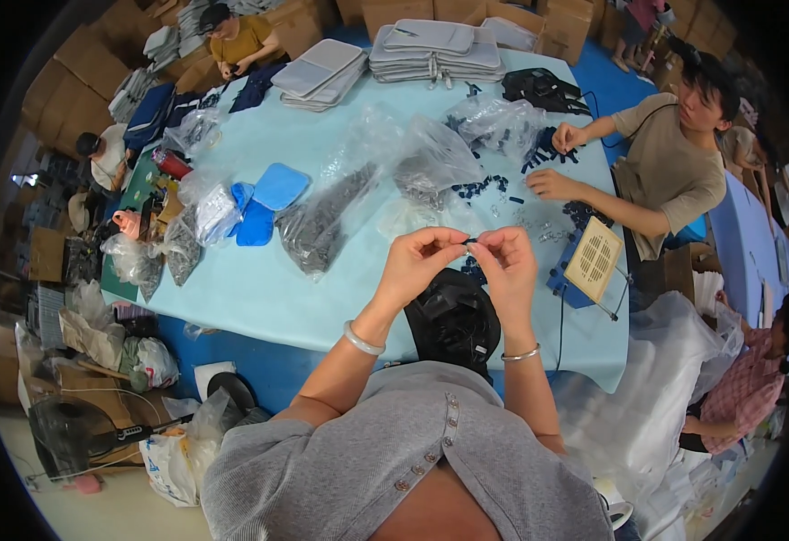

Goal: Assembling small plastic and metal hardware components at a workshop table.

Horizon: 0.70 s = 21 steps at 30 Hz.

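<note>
Left hand (pixel 422 264) and right hand (pixel 508 261) meet fingertip to fingertip, both pinched narrow on a small dark-blue piece (pixel 470 241) held between them above the tabletop (pixel 250 302). It lies at the right of the left hand's fingertips and the left of the right hand's, so neither hand is nearer. Its long axis seems to run crosswise, from hand to hand; fingers cover much of it, and which end leads cannot be told.

Piece (pixel 470 241) between fingers (pixel 506 237), bags (pixel 318 230) ahead on table (pixel 232 290)
</note>
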Each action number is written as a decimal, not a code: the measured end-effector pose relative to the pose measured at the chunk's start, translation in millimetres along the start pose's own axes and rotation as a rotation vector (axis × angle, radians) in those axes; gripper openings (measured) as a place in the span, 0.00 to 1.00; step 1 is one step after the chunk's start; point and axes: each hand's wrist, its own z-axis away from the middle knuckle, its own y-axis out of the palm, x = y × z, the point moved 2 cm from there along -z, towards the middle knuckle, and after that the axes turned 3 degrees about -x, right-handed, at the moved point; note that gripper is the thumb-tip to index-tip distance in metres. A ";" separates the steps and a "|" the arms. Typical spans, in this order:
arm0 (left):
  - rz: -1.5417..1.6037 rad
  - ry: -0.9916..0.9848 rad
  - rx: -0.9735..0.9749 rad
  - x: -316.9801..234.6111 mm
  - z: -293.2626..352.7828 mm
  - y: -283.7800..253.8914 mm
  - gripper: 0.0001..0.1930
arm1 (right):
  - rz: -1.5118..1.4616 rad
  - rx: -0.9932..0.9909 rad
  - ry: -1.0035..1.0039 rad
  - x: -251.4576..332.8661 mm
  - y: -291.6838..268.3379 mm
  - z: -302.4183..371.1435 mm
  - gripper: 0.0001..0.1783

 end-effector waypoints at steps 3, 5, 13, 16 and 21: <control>-0.002 -0.005 -0.017 3.4 0.4 0.2 0.07 | 0.015 0.016 0.024 1.8 0.2 1.4 0.09; 0.013 -0.004 -0.026 4.7 0.5 3.0 0.06 | -0.003 0.005 0.067 2.8 0.4 2.2 0.08; 0.058 -0.018 -0.036 7.2 2.9 11.5 0.06 | 0.044 0.009 0.045 -6.2 -4.8 4.5 0.06; -0.048 0.129 -0.027 7.4 1.7 11.1 0.06 | 0.272 0.010 -0.027 5.4 -6.4 4.3 0.04; -0.225 0.203 -0.048 -4.7 1.4 13.6 0.05 | 0.495 0.037 -0.082 19.5 -6.7 6.8 0.04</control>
